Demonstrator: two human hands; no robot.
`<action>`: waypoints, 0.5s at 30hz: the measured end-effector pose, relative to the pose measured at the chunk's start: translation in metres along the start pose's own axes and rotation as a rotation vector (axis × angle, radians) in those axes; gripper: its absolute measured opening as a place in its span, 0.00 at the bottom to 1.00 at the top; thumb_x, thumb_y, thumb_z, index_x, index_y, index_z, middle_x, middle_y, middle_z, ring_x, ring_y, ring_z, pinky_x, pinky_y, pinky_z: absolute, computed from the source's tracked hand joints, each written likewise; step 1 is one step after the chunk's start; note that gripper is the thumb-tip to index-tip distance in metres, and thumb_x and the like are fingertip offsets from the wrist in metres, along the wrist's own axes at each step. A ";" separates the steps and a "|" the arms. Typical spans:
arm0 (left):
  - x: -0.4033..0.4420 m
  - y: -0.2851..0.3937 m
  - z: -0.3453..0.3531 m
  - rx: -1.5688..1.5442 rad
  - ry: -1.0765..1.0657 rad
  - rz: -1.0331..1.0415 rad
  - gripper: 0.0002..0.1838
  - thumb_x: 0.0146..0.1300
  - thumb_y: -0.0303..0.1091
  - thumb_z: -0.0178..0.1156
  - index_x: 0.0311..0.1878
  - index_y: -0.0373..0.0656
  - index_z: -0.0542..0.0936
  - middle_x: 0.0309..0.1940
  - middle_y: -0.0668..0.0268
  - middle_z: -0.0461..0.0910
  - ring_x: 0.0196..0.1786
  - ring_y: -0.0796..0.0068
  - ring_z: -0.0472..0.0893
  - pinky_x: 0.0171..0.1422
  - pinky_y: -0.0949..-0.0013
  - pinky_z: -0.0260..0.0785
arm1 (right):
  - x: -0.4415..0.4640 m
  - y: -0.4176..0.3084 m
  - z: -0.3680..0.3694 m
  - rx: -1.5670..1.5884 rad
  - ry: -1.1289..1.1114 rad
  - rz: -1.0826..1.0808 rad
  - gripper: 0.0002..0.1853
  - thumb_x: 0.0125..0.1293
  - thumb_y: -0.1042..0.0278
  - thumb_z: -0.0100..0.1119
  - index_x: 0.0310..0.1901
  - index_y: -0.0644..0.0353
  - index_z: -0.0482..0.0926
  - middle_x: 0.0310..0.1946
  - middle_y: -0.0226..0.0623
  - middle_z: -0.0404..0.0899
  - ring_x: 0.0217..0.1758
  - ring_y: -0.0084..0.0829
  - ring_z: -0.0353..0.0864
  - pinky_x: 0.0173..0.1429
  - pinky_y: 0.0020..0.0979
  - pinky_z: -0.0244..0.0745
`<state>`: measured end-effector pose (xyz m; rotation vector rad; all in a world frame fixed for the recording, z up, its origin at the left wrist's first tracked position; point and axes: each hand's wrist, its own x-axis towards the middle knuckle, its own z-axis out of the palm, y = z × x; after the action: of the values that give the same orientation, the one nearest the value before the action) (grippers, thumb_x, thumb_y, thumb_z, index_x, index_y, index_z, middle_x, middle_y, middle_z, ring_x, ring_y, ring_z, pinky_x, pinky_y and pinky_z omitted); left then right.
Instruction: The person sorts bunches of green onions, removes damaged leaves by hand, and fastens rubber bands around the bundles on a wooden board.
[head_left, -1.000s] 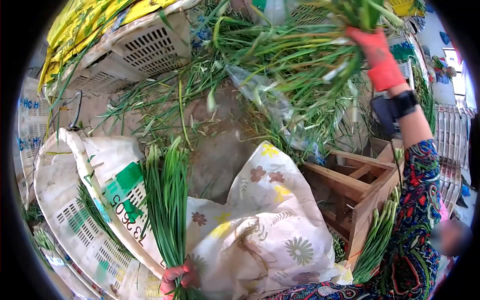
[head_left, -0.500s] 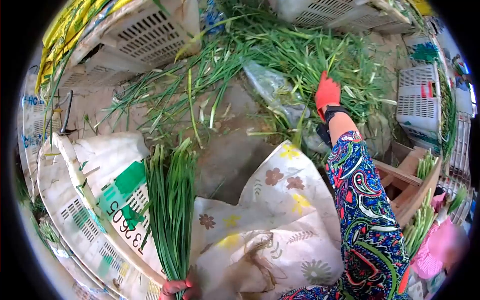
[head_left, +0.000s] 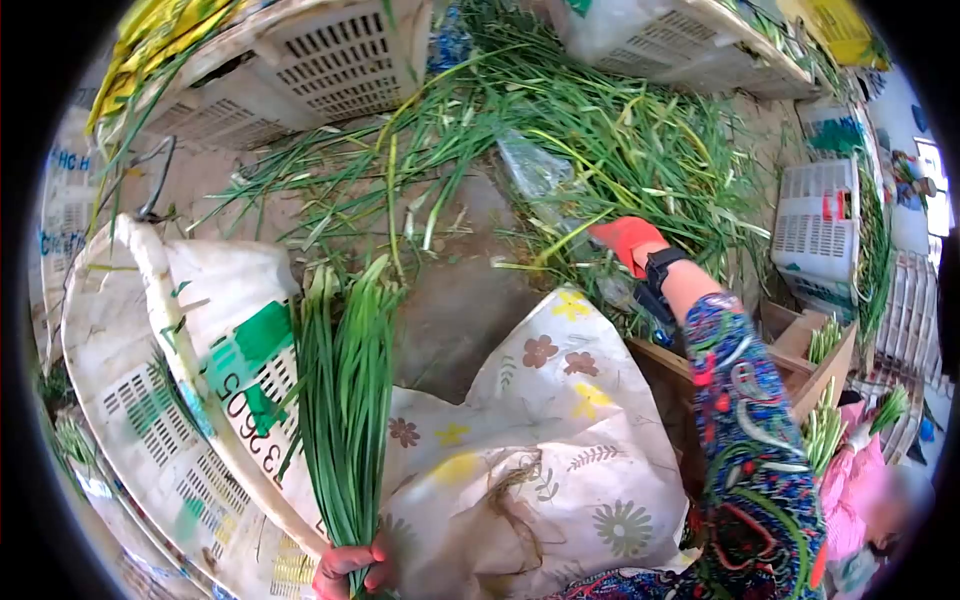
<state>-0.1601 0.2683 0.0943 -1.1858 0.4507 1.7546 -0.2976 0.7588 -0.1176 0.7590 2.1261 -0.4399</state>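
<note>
One bunch of green stalks [head_left: 345, 430] is held by the left hand [head_left: 350, 570], and it is kept nearly upright, with the leafy tips directed away, in front of the near white crate [head_left: 225, 350]. Three other slotted crates can be counted clearly: one at the upper left [head_left: 340, 65], one at the top [head_left: 670, 40] and one at the right [head_left: 815, 225]; further ones are cut by the edge of the view. Two smaller bunches with pale ends are seen by one wooden frame [head_left: 835, 380], and a third is seen near one person in pink [head_left: 850, 490]. One heap of loose stalks [head_left: 640, 140] is spread on the ground, too tangled to be counted, and one clear plastic sheet [head_left: 535, 165] is partly covered by it. One flowered cloth [head_left: 600, 450] is laid across the lower middle.

The left hand is placed at the bottom edge, and its gloved fingers are closed around the lower ends of the bunch. The right arm is stretched forward from the lower right, and the right hand [head_left: 628, 243], in a red glove, is turned leftward at the near edge of the heap. How far its fingers are opened, or whether anything is gripped, cannot be told.
</note>
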 end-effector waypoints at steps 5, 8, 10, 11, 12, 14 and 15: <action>-0.001 0.001 0.002 -0.066 -0.076 -0.012 0.06 0.60 0.33 0.53 0.35 0.43 0.70 0.18 0.71 0.65 0.21 0.78 0.62 0.27 0.76 0.55 | 0.053 0.005 0.045 -0.361 0.261 -0.297 0.17 0.57 0.60 0.52 0.46 0.59 0.77 0.42 0.44 0.78 0.46 0.40 0.76 0.51 0.31 0.68; 0.000 0.001 -0.006 -0.071 -0.070 -0.013 0.06 0.57 0.33 0.52 0.34 0.43 0.69 0.18 0.72 0.65 0.21 0.79 0.64 0.27 0.78 0.59 | 0.017 -0.036 0.017 0.985 0.007 -0.484 0.10 0.55 0.62 0.52 0.34 0.60 0.75 0.28 0.35 0.76 0.28 0.31 0.74 0.36 0.30 0.67; -0.001 0.000 -0.006 0.054 -0.052 0.039 0.06 0.56 0.33 0.51 0.34 0.43 0.69 0.17 0.71 0.63 0.19 0.79 0.62 0.26 0.78 0.59 | -0.011 -0.050 -0.029 1.409 -0.193 -0.600 0.09 0.56 0.60 0.54 0.30 0.57 0.74 0.22 0.30 0.72 0.20 0.25 0.68 0.31 0.29 0.64; 0.000 -0.001 -0.008 0.061 -0.061 0.039 0.06 0.56 0.34 0.51 0.34 0.43 0.69 0.17 0.71 0.63 0.19 0.79 0.62 0.26 0.77 0.59 | -0.037 -0.058 -0.064 1.463 -0.173 -0.623 0.09 0.56 0.59 0.54 0.28 0.55 0.73 0.20 0.28 0.70 0.17 0.22 0.64 0.29 0.28 0.63; 0.001 -0.002 -0.010 0.068 -0.067 0.039 0.06 0.56 0.34 0.51 0.34 0.44 0.69 0.17 0.72 0.63 0.19 0.79 0.62 0.26 0.77 0.59 | -0.063 -0.062 -0.097 1.465 -0.078 -0.642 0.09 0.57 0.59 0.54 0.30 0.56 0.73 0.19 0.26 0.69 0.15 0.20 0.61 0.28 0.26 0.62; -0.002 -0.004 -0.009 0.102 -0.036 0.056 0.06 0.57 0.34 0.51 0.34 0.44 0.69 0.16 0.72 0.63 0.19 0.79 0.63 0.26 0.77 0.60 | -0.100 -0.055 -0.154 1.453 -0.036 -0.711 0.10 0.57 0.59 0.55 0.32 0.56 0.73 0.19 0.25 0.70 0.14 0.17 0.60 0.25 0.21 0.59; -0.003 -0.005 -0.007 0.128 -0.003 0.072 0.06 0.57 0.35 0.51 0.34 0.45 0.69 0.16 0.72 0.63 0.19 0.79 0.63 0.26 0.76 0.60 | -0.111 -0.047 -0.172 1.437 -0.088 -0.761 0.10 0.57 0.59 0.55 0.33 0.56 0.74 0.20 0.26 0.72 0.15 0.16 0.60 0.24 0.19 0.58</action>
<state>-0.1515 0.2642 0.0945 -1.0881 0.6015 1.7609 -0.3748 0.7762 0.0773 0.5295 1.6744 -2.4560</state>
